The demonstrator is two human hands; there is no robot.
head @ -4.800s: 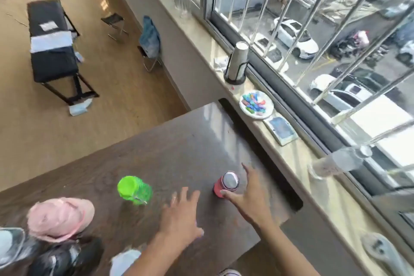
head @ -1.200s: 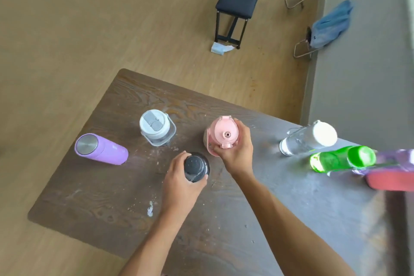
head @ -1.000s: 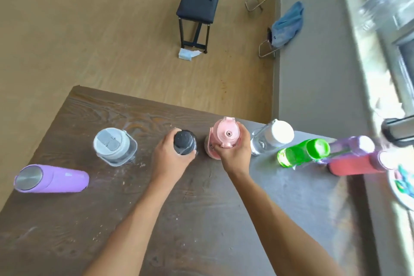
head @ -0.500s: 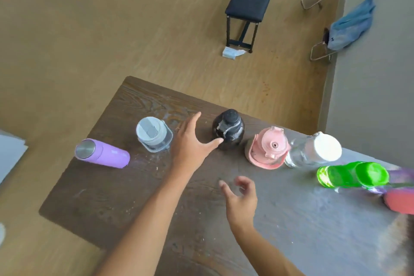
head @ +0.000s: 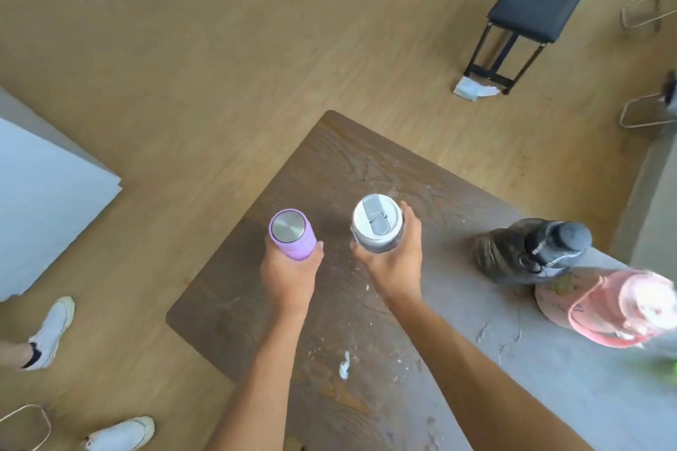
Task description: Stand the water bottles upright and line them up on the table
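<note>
My left hand (head: 289,273) grips the purple bottle (head: 292,233) with a steel cap, held upright near the table's left edge. My right hand (head: 396,260) is wrapped around the clear bottle with a white flip lid (head: 378,223), also upright, beside the purple one. To the right on the dark wooden table (head: 351,165) stand a black bottle (head: 531,249) and a pink bottle (head: 615,308). A sliver of the green bottle (head: 673,375) shows at the right edge.
Beyond the table lies the wooden floor, with a black bench (head: 531,0) at the far right. A white board (head: 40,190) lies on the floor at left. Another person's feet in white shoes (head: 51,329) stand at lower left.
My left hand has taken hold of the purple bottle, which lay on its side and now stands upright. My right hand has closed on the white-lidded bottle. The view has swung left.
</note>
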